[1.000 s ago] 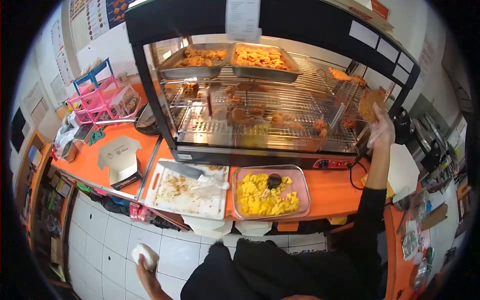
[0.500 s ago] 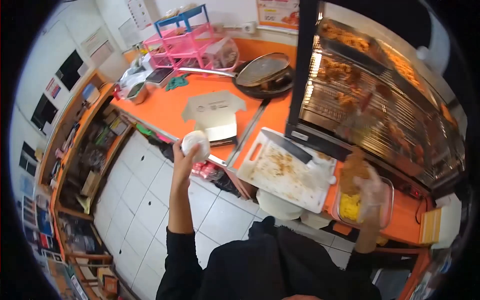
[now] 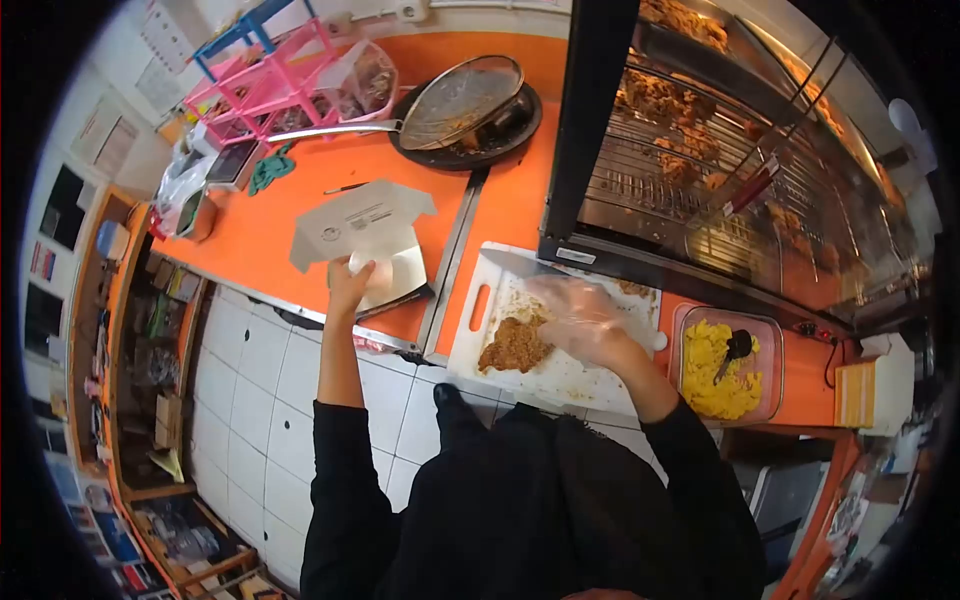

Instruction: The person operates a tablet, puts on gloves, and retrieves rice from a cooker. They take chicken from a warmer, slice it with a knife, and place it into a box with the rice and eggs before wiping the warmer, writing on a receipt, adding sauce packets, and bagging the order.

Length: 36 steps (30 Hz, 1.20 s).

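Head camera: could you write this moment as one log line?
left hand: white bun in open box | right hand: gloved, beside fried chicken piece | cutting board: on counter

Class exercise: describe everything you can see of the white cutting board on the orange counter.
The cutting board is a white, plastic-looking rectangle with a slot handle at its left end. It lies flat on the orange counter, in front of the glass warming cabinet. Brown crumbs are scattered over it. A breaded fried piece lies on it, and the right hand, in a clear glove, is over the board beside that piece.
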Each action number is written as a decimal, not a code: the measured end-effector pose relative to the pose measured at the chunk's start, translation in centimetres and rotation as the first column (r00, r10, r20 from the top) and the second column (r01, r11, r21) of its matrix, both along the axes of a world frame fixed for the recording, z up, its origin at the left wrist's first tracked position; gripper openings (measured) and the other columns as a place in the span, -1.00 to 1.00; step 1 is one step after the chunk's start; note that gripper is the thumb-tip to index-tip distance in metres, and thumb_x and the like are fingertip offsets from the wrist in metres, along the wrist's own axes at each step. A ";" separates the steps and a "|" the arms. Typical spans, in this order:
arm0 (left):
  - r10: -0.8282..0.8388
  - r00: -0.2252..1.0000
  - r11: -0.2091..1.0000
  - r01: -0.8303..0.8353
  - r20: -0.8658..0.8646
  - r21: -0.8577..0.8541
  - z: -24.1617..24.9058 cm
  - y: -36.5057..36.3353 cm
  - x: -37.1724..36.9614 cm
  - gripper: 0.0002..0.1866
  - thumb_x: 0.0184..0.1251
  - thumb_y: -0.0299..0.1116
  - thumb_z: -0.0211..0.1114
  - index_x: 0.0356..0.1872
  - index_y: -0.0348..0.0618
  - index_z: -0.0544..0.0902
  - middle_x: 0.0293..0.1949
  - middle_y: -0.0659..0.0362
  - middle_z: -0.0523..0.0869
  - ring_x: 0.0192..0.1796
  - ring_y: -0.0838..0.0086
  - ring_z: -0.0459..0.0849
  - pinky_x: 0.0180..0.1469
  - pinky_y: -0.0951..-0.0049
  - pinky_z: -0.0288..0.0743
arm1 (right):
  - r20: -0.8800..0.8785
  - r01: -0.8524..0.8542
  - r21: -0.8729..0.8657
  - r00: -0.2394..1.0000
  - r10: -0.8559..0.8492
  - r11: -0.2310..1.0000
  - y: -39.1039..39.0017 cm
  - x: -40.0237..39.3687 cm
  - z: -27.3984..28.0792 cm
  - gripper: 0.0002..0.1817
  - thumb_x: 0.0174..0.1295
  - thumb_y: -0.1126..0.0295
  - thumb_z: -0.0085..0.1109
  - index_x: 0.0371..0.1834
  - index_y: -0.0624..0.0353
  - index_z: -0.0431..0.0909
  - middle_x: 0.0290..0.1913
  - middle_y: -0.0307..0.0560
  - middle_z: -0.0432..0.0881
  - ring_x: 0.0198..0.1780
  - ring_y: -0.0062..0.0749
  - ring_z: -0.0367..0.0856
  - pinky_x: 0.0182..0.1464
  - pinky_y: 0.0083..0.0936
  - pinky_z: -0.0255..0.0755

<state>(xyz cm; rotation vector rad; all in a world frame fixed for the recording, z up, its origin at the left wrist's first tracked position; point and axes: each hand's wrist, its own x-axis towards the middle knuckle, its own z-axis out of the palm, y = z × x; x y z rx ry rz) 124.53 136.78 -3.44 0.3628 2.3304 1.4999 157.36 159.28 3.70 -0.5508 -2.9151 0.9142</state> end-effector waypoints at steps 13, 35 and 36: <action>-0.130 0.553 0.962 -0.130 -0.823 -0.239 -0.8 -0.3 3.4 -0.55 0.10 -0.33 0.30 0.01 -0.25 0.43 0.08 -0.07 0.43 0.03 -0.02 0.47 0.13 0.15 0.33 | 0.436 -0.026 0.726 0.791 -0.430 0.687 4.6 10.5 -1.3 -0.68 0.15 0.27 0.01 -0.04 0.07 0.52 0.01 0.02 0.54 0.05 -0.06 0.47 0.12 -0.23 0.32; -0.496 0.689 0.866 0.437 -0.528 -0.243 3.3 7.4 19.3 -0.69 0.03 -0.15 0.39 -0.46 -0.12 0.49 -0.55 0.21 0.51 -0.39 0.34 0.49 -0.23 0.19 0.19 | 0.288 0.290 0.210 0.894 -0.342 0.934 2.9 3.9 -3.0 -0.62 0.22 0.07 -0.08 -0.27 0.17 0.56 -0.31 0.18 0.62 -0.19 -0.02 0.61 -0.14 -0.09 0.46; -0.403 0.652 0.902 0.402 -0.643 -0.158 4.1 8.3 17.6 -0.76 0.07 -0.23 0.35 -0.49 -0.11 0.49 -0.58 0.23 0.50 -0.43 0.37 0.49 -0.27 0.25 0.17 | 0.269 0.248 0.251 0.911 -0.314 0.936 2.5 4.0 -2.6 -0.58 0.21 0.01 -0.06 -0.30 0.17 0.55 -0.34 0.20 0.61 -0.24 0.01 0.61 -0.20 -0.08 0.46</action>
